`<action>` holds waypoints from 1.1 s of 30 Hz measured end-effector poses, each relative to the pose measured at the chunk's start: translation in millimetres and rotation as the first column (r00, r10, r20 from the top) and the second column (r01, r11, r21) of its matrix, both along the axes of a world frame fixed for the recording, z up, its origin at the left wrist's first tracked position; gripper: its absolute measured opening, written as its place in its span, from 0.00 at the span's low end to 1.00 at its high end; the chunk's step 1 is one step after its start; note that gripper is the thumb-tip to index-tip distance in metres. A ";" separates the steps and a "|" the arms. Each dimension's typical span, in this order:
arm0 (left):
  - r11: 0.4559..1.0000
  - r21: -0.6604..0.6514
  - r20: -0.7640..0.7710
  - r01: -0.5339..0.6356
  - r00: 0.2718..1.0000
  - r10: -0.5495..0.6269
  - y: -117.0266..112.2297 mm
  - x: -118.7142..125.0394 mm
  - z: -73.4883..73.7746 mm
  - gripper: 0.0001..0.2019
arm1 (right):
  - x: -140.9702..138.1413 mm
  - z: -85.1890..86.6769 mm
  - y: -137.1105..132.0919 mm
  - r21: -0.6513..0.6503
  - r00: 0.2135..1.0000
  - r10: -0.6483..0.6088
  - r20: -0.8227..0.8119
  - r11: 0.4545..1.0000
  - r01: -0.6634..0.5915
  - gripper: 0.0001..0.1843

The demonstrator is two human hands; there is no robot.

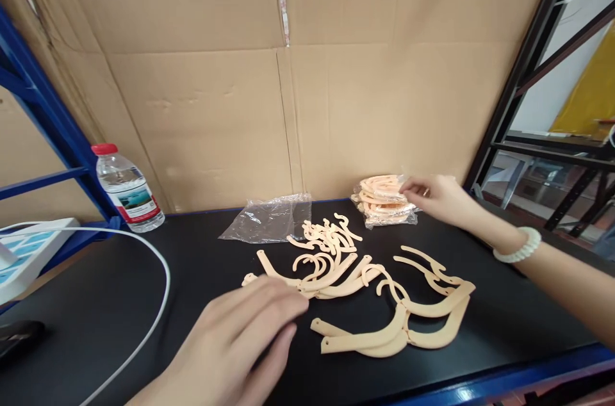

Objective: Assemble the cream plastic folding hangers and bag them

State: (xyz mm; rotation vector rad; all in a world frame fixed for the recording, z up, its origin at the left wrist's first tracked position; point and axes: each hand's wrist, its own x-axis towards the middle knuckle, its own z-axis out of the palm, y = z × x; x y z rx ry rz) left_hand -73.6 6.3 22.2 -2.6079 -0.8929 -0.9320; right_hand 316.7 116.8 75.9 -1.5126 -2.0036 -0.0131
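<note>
My left hand (240, 335) hovers at the near edge of a pile of beige plastic folding-hanger arms (336, 278), fingers stretched and thumb apart, holding nothing visible. Small loose hook pieces (331, 236) lie heaped behind that pile. To the right, jointed hangers with hooks (408, 323) rest on the table, beside a few loose curved arms (432, 275). At the back, my right hand (439, 198) has its fingers pinched at the right side of a stack of bagged hangers (382, 201); it seems to grip the clear wrapping.
An empty clear plastic bag (269, 220) lies flat by the cardboard wall (202, 105). On the left are a water bottle (129, 191), a white power strip (36, 252), a grey cable (166, 271) and a dark mouse (19, 335). A blue edge (480, 387) borders the black table.
</note>
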 end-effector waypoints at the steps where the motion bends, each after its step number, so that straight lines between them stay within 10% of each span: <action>1: 0.991 -0.111 -0.060 0.076 0.995 -0.083 11.3 8.3 10.0 0.15 | -11.1 -6.6 2.2 -0.032 0.998 0.067 0.012 0.997 -0.067 0.10; 10: 0.939 -0.338 -0.301 -0.055 0.952 -0.053 63.7 30.0 13.7 0.15 | -82.3 -18.6 0.6 -0.338 0.855 0.519 0.020 0.808 -0.482 0.09; 22: 0.972 -0.197 -0.421 -0.128 0.907 0.034 87.0 22.5 3.1 0.11 | -69.4 -19.2 12.4 -0.327 0.883 0.469 -0.024 0.831 -0.451 0.13; 33: 0.947 -0.292 -0.303 -0.130 0.952 0.037 84.9 19.8 -2.2 0.09 | -26.1 -39.2 -109.8 -0.298 0.951 0.237 0.200 0.939 -0.172 0.35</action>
